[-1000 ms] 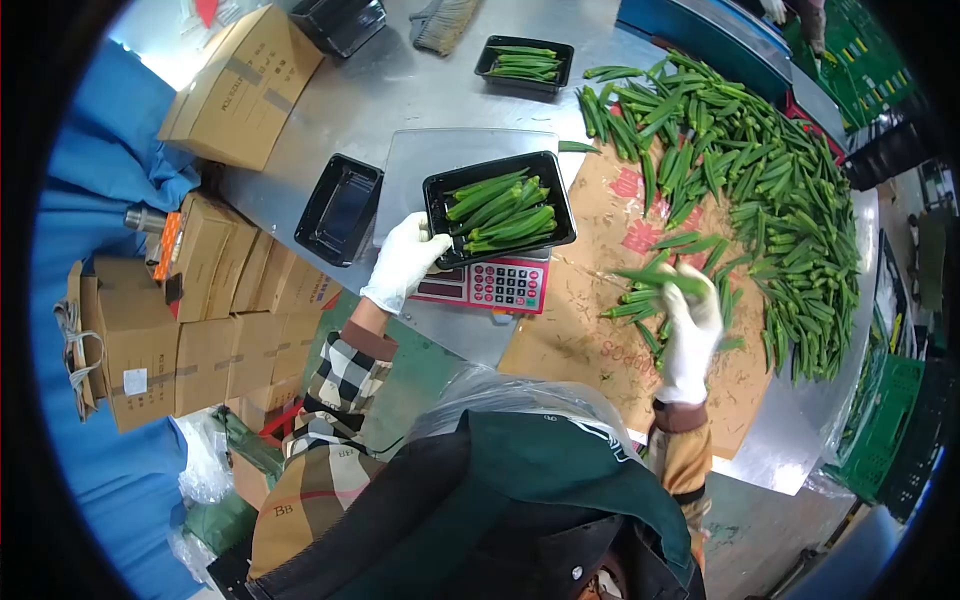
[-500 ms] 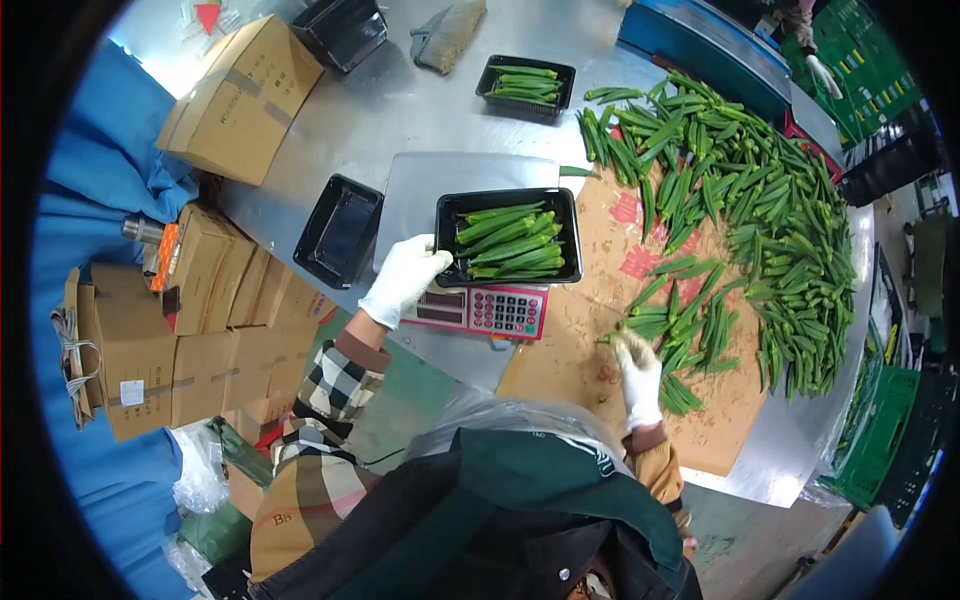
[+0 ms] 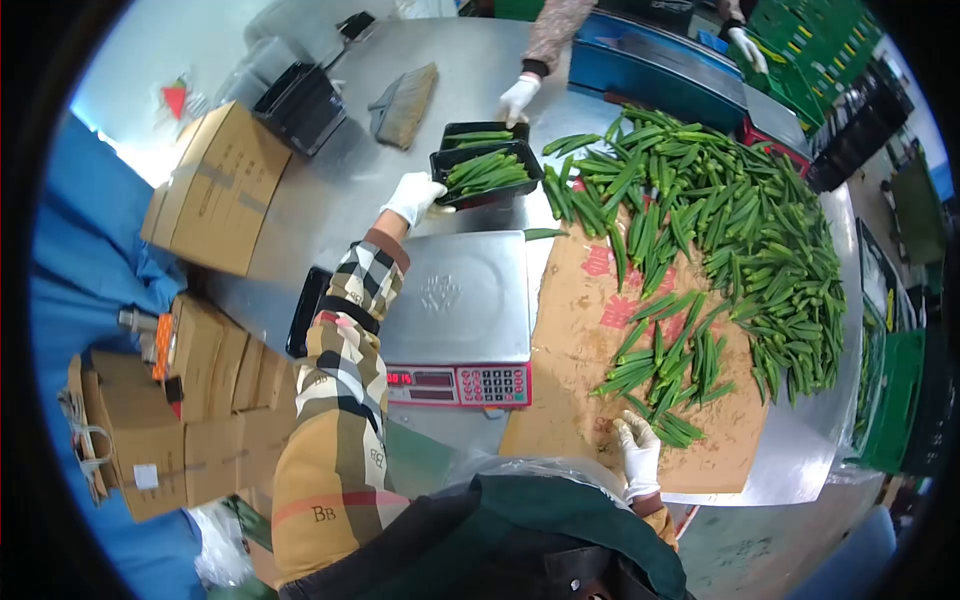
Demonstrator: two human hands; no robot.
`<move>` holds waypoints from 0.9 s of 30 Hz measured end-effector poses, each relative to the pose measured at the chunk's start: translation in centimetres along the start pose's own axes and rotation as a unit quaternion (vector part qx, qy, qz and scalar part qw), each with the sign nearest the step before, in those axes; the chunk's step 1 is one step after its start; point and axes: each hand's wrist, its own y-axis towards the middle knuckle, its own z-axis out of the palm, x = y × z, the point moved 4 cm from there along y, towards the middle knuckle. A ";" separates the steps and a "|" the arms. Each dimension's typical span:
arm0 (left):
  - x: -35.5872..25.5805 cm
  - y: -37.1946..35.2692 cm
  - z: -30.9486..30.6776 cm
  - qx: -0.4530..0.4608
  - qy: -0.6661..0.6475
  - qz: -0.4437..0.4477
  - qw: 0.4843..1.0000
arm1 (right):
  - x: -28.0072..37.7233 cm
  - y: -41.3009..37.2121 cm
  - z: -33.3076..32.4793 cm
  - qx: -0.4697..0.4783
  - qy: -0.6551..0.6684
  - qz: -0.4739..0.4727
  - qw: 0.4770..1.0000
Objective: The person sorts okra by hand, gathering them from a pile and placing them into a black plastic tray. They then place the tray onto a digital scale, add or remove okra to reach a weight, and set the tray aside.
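My left hand (image 3: pixel 414 199), in a white glove, grips the left edge of a black plastic tray of okra (image 3: pixel 490 174) beyond the scale. Right behind it, partly covered, is a second black tray of okra (image 3: pixel 478 138); a co-worker's gloved hand (image 3: pixel 518 100) reaches to its far edge. The weighing scale (image 3: pixel 455 295) has a bare metal plate and a lit red display. Beside a small group of loose okra (image 3: pixel 655 365) on the cardboard, my gloved right hand (image 3: pixel 640 456) has its fingers curled together; anything between them is hidden.
A large okra pile (image 3: pixel 770 250) covers the right side of the metal table. One black tray (image 3: pixel 307 312) lies left of the scale, partly behind my sleeve. A brush (image 3: pixel 405 105), stacked black trays (image 3: pixel 300 108) and a cardboard box (image 3: pixel 215 190) stand at the far left.
My left hand has carried the okra tray off the scale, forward to the other filled tray. A co-worker's hand has come in at that tray. My right hand has shifted slightly nearer my body.
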 end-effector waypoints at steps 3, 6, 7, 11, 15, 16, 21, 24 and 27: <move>1.4 2.7 -0.2 0.007 0.004 -0.025 1.000 | -0.9 -0.3 -1.0 -0.012 -0.017 -0.003 1.000; 2.7 4.8 -0.4 -0.013 -0.027 -0.028 0.999 | -0.7 -1.2 -0.9 -0.012 -0.037 -0.008 0.999; 3.4 5.7 -0.8 -0.039 -0.043 -0.048 0.997 | -0.1 -1.4 -0.7 -0.010 -0.055 -0.010 0.998; 4.5 7.1 -3.1 -0.054 -0.029 0.015 0.998 | 0.4 -2.1 -0.4 -0.010 -0.031 -0.010 0.999; -1.3 -0.5 -2.5 -0.022 0.023 0.068 0.997 | -2.4 -1.7 -1.5 -0.030 -0.098 -0.002 0.995; -2.5 -3.3 -2.5 -0.047 0.075 0.127 0.988 | -3.0 -1.7 -1.7 -0.031 -0.099 0.005 0.995; 2.8 -14.2 -9.7 -0.254 0.339 0.230 0.876 | -4.1 -2.5 -4.1 -0.067 -0.065 0.007 0.996; 9.3 -20.8 -14.4 -0.343 0.519 0.139 0.770 | -1.9 -2.1 -6.7 -0.085 -0.011 0.043 0.995; 20.6 -24.1 -21.0 -0.290 0.468 0.091 0.830 | 1.1 0.9 -10.4 -0.191 -0.141 -0.035 0.971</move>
